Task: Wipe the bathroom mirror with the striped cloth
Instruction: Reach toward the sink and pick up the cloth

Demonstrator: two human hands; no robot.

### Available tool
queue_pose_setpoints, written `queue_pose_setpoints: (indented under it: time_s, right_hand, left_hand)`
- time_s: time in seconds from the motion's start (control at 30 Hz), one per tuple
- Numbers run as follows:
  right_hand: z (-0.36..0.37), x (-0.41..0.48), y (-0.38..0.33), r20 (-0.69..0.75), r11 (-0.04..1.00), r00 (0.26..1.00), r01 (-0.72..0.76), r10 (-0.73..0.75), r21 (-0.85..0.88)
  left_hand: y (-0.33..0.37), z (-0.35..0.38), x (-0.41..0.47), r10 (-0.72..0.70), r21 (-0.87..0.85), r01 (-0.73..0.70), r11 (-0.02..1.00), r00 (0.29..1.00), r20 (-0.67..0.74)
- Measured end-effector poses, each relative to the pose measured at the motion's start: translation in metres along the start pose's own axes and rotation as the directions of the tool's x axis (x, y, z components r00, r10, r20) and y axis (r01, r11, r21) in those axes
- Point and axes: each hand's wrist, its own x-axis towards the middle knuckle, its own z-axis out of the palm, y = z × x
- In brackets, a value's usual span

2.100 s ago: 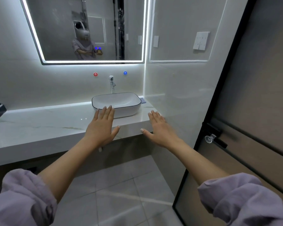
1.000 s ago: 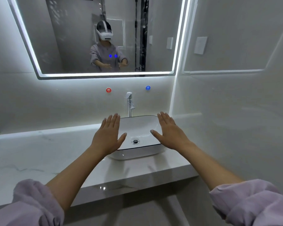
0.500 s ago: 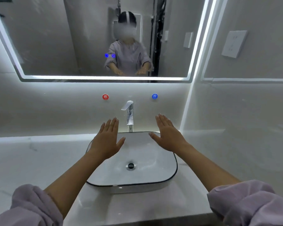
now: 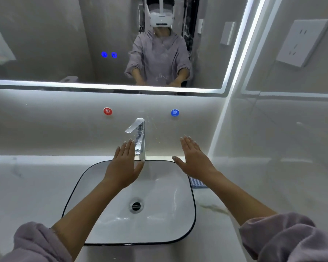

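Two lilac sleeves (image 4: 36,242) frame the near edge, and two bare forearms reach out over the one white counter (image 4: 27,195). One black-rimmed basin (image 4: 159,224) sits between them, with one drain (image 4: 136,206) in it. Two hands hover palm down above its far rim. The left hand (image 4: 124,165) and the right hand (image 4: 194,160) both have straight, slightly spread fingers and hold nothing. One striped cloth (image 4: 196,183) lies on the counter just beside the basin's far right corner. It is partly hidden by the right wrist and is nearer than that hand's fingers, which point past it at the far wall. The left fingers are well apart from it. One chrome tap (image 4: 139,137) stands just right of the left fingertips. On the far wall are one red disc (image 4: 107,111) and one blue disc (image 4: 175,112). Above them is one lit mirror (image 4: 55,44) bearing two blue lights (image 4: 104,54). One socket (image 4: 303,41) is on the right wall. Compared with half a second ago, the view is closer to the basin and the cloth has come into sight. The hands are nearer the tap and as flat and empty as before.
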Motion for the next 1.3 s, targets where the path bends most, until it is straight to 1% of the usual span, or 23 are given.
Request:
queue_pose_setpoints:
  time_s: [0.13,0.23,0.33,0.5,0.63,0.73,0.9,1.03,1.17,1.23,1.3]
  right_hand:
    - [0.01,0.004,0.012,-0.026,0.999,0.999,-0.047,0.048,0.02]
    - [0.017,0.001,0.023,-0.005,0.991,0.993,-0.121,0.121,0.049]
    - [0.025,-0.002,0.037,0.003,0.978,0.981,-0.195,0.196,0.071]
    - [0.047,-0.004,0.067,0.064,0.935,0.947,-0.322,0.316,0.147]
    - [0.071,-0.002,0.094,0.122,0.9,0.914,-0.403,0.387,0.168]
    - [0.092,0.001,0.114,0.177,0.866,0.885,-0.46,0.43,0.194]
    - [0.125,0.006,0.144,0.254,0.805,0.83,-0.549,0.496,0.224]
    - [0.145,0.012,0.159,0.276,0.767,0.807,-0.586,0.522,0.263]
    - [0.161,0.019,0.17,0.276,0.724,0.779,-0.626,0.563,0.291]
    - [0.169,0.023,0.176,0.284,0.705,0.764,-0.645,0.58,0.296]
    - [0.174,0.025,0.183,0.298,0.682,0.745,-0.667,0.597,0.3]
  left_hand:
    - [0.003,0.012,0.016,0.021,-0.036,-0.021,0.999,1.0,0.023]
    - [0.01,0.021,0.031,0.069,-0.053,-0.067,0.996,0.996,0.052]
    - [0.023,0.035,0.046,0.096,-0.119,-0.087,0.989,0.993,0.068]
    - [0.044,0.07,0.072,0.124,-0.163,-0.097,0.982,0.979,0.164]
    - [0.059,0.103,0.095,0.139,-0.208,-0.088,0.974,0.96,0.242]
    - [0.068,0.127,0.112,0.153,-0.271,-0.066,0.96,0.937,0.314]
    - [0.075,0.159,0.137,0.138,-0.289,-0.021,0.957,0.91,0.392]
    - [0.078,0.18,0.159,0.129,-0.272,0.002,0.962,0.876,0.464]
    - [0.087,0.198,0.179,0.175,-0.3,-0.021,0.954,0.85,0.497]
    - [0.093,0.21,0.189,0.2,-0.299,-0.037,0.954,0.819,0.538]
    - [0.097,0.222,0.2,0.205,-0.268,-0.045,0.962,0.768,0.607]
